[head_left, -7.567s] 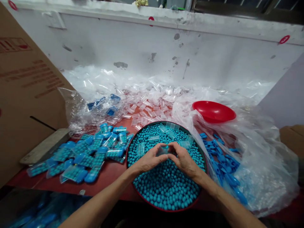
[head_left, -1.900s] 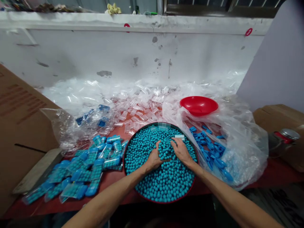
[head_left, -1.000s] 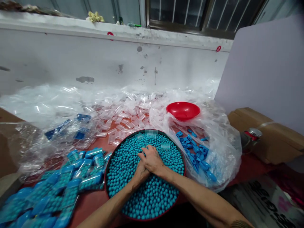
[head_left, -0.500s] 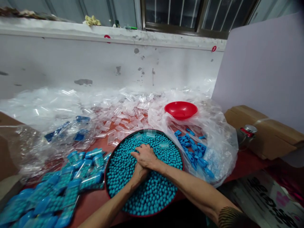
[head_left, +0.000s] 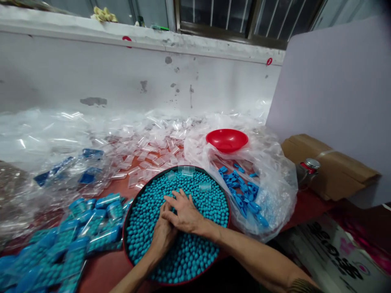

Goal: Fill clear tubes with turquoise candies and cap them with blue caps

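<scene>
Both hands are together, low over the turquoise beads (head_left: 189,254), a little left of the frame's centre. For handling such beads well, I would advise holding the palms near the surface and inside the rim, so that any loose bead falls back into the round tub (head_left: 155,173) and does not roll away; a light touch should be enough, as they look smooth. Right hand (head_left: 185,215) lies across the left one, touching it, its fingers half spread and slightly bent. Left hand (head_left: 164,232) is partly covered, its fingers curled; if something is between the palms, I cannot tell from where I stand.

The tub occupies the lower middle of the frame, and a few clear plastic pieces (head_left: 205,186) rest on the beads towards its upper edge. At lower left lie filled packs (head_left: 102,238) with blue caps. To the right, blue parts (head_left: 241,188) lie beside an opened plastic bag (head_left: 279,195), and above them is a red bowl (head_left: 227,140).
</scene>
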`<state>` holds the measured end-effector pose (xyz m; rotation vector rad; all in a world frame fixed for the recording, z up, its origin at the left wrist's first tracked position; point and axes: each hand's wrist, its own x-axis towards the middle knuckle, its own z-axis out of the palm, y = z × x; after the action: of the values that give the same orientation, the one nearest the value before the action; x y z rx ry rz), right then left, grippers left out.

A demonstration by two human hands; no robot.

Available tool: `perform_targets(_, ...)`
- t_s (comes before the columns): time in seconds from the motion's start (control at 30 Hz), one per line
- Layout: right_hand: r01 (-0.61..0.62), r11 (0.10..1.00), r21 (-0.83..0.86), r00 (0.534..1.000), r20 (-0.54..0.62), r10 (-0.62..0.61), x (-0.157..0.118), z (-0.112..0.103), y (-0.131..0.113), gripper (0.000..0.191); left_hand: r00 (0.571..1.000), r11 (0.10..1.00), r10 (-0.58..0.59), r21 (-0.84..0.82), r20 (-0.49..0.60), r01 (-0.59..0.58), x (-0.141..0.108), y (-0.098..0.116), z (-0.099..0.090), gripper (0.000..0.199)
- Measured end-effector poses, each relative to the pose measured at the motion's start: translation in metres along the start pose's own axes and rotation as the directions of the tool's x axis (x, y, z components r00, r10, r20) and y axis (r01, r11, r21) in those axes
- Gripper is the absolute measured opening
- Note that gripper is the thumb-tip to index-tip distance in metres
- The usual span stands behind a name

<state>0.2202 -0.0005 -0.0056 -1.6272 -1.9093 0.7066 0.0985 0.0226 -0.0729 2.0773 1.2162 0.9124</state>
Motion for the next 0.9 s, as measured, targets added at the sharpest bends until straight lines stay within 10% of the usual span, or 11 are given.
perform_targets(0.2, -0.002, 0.989, 0.15, 0.962, -0.27, 0.043, -0.012, -0.058, 0.06, 0.047, 1.0, 0.979, 0.022, 0.203, 0.006, -0.023, -0.008, 0.007, -0.014, 0.042)
perform_targets(0.47, 0.23, 0.971, -0.063, 0.971, 0.088, -0.224, -0.028, -0.029, 0.043, 0.052, 0.99, 0.917, 0.134, 0.375, 0.04, -0.139, -0.009, -0.003, -0.015, 0.033)
perform_targets(0.63, 0.123, 0.99, 0.074, 0.982, -0.155, -0.11, -0.066, -0.096, 0.084, 0.037, 0.962, 0.898, 0.271, 0.351, 0.031, -0.265, 0.005, 0.021, -0.018, 0.032)
perform_targets(0.9, -0.306, 0.945, -0.119, 0.95, 0.025, 0.311, -0.129, -0.135, 0.183, 0.073, 0.82, 0.891, 0.378, 0.074, 0.43, -0.449, 0.103, 0.125, 0.078, 0.047)
